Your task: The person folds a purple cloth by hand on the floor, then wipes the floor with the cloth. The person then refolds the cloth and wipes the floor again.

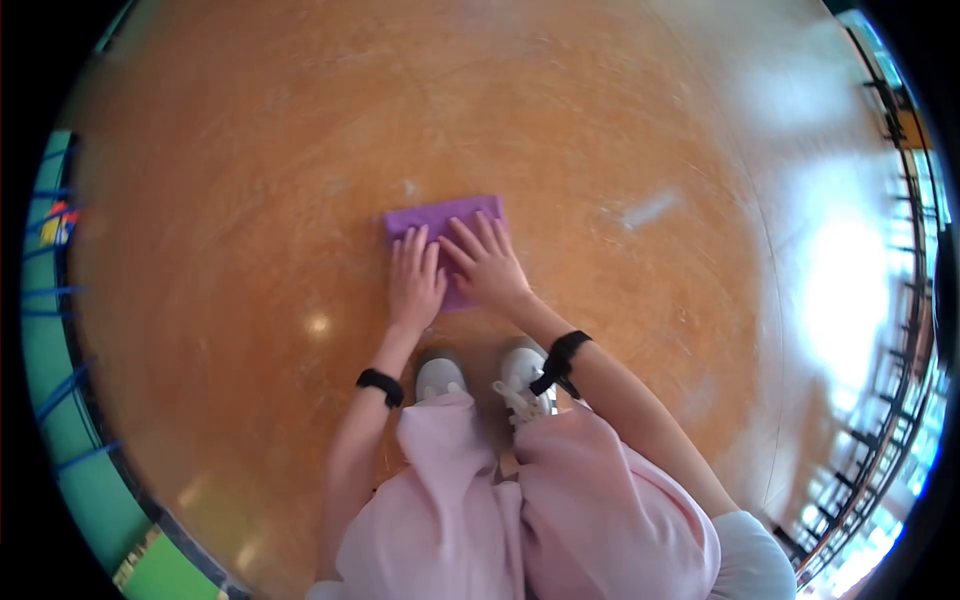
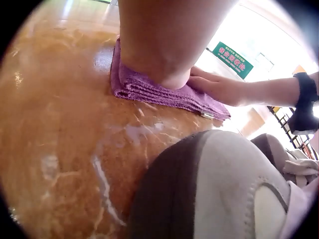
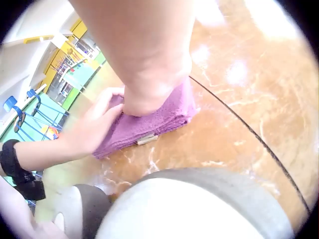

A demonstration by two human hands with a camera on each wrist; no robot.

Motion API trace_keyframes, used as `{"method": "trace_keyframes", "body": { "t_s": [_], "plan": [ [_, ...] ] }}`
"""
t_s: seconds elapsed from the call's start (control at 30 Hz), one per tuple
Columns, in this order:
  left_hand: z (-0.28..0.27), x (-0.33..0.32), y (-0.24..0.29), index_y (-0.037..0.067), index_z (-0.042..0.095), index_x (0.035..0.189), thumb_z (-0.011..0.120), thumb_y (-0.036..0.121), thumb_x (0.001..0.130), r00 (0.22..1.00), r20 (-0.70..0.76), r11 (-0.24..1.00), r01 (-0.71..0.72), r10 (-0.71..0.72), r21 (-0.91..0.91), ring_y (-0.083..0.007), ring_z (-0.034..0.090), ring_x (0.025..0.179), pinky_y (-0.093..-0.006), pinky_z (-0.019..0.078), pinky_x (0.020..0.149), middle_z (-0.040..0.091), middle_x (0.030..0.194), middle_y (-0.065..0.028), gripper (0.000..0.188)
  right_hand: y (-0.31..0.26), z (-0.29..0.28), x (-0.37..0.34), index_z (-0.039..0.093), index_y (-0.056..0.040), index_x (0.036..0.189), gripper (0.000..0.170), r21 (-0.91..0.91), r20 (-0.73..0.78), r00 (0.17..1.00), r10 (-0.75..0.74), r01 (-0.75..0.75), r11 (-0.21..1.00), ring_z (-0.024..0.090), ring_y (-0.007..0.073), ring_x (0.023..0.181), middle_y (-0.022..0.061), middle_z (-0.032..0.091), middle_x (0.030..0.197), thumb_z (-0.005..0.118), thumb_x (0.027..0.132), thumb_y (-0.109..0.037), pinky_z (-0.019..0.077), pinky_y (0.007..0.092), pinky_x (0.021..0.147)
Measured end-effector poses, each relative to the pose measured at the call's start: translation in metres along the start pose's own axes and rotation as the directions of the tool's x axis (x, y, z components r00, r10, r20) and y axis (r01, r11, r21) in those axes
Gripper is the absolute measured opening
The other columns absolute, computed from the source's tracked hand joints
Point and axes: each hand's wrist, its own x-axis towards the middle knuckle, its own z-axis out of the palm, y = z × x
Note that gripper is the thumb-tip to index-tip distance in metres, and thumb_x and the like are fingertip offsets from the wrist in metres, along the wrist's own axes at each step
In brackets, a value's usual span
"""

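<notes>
A purple towel (image 1: pixel 440 214), folded into several layers, lies flat on the glossy brown floor (image 1: pixel 300 150). The left hand (image 1: pixel 415 285) rests on its left side with fingers straight and pointing forward. Beside it the right hand (image 1: pixel 488 268) presses on the right side, its fingers spread. In the left wrist view the stacked layers of the towel (image 2: pixel 149 92) show along its near edge, with a small pale tag (image 2: pixel 207 115). The same towel (image 3: pixel 169 112) lies under both hands in the right wrist view, where the forearm hides much of the right hand.
The person's grey-white shoes (image 1: pixel 440 376) stand just behind the towel, below pink trousers (image 1: pixel 440 510). Blue-framed stools (image 1: pixel 62 395) line the left side. A dark railing (image 1: pixel 905 330) runs along the bright right edge. A dark seam (image 3: pixel 249 129) crosses the floor.
</notes>
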Motion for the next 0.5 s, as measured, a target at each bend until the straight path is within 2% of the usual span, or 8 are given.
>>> {"method": "trace_keyframes", "body": {
  "t_s": [0.07,0.2,0.27,0.3,0.5],
  "plan": [
    [0.002,-0.002,-0.004,0.001,0.041,0.132,0.052,0.017,0.086,1.000,0.029,1.000,0.008,-0.007,-0.021,-0.0346,0.024,0.137,-0.0485,0.0181,0.113,0.029,0.147,-0.0168,0.050,-0.009,0.003,0.002,0.043,-0.0160,0.137,0.061,-0.036,0.023,0.998,0.060,-0.059,0.998,0.021,0.0362,0.138,0.0097,0.030,0.149,0.058,0.080,-0.031,0.0133,0.0508,0.114],
    [0.004,-0.007,-0.002,0.002,0.035,0.138,0.048,0.020,0.088,0.999,0.037,0.999,0.038,-0.037,-0.024,-0.0340,0.020,0.139,-0.0471,0.0156,0.114,0.024,0.150,-0.0165,0.055,-0.019,0.015,0.007,0.040,-0.0110,0.138,0.061,-0.011,0.032,0.997,0.073,-0.073,0.997,0.022,0.0347,0.139,0.0099,0.029,0.149,0.055,0.082,-0.029,0.0135,0.0500,0.114],
    [0.004,-0.006,-0.002,0.002,0.032,0.141,0.046,0.024,0.090,0.996,0.069,0.998,0.055,-0.056,0.017,-0.0342,0.020,0.139,-0.0473,0.0159,0.114,0.023,0.150,-0.0165,0.058,-0.018,0.018,0.005,0.038,-0.0083,0.140,0.061,-0.010,-0.027,0.994,0.105,-0.106,0.994,0.022,0.0326,0.139,0.0095,0.029,0.149,0.053,0.084,-0.028,0.0133,0.0493,0.114],
    [0.003,-0.006,-0.002,0.002,0.032,0.141,0.045,0.025,0.090,0.997,0.056,0.998,0.056,-0.056,0.007,-0.0343,0.021,0.139,-0.0473,0.0171,0.113,0.025,0.150,-0.0165,0.058,-0.017,0.019,0.006,0.037,-0.0095,0.140,0.061,-0.058,-0.017,0.995,0.094,-0.095,0.994,0.021,0.0316,0.139,0.0093,0.029,0.149,0.051,0.084,-0.029,0.0129,0.0496,0.114],
    [0.007,-0.003,-0.006,0.002,0.033,0.141,0.045,0.023,0.089,0.996,0.024,0.996,0.088,-0.088,-0.028,-0.0350,0.023,0.138,-0.0475,0.0188,0.112,0.025,0.150,-0.0164,0.057,-0.016,0.018,0.014,0.037,-0.0104,0.141,0.061,-0.041,0.004,0.996,0.093,-0.093,0.995,0.022,0.0319,0.139,0.0095,0.029,0.149,0.049,0.084,-0.029,0.0124,0.0504,0.114]
  ]
}}
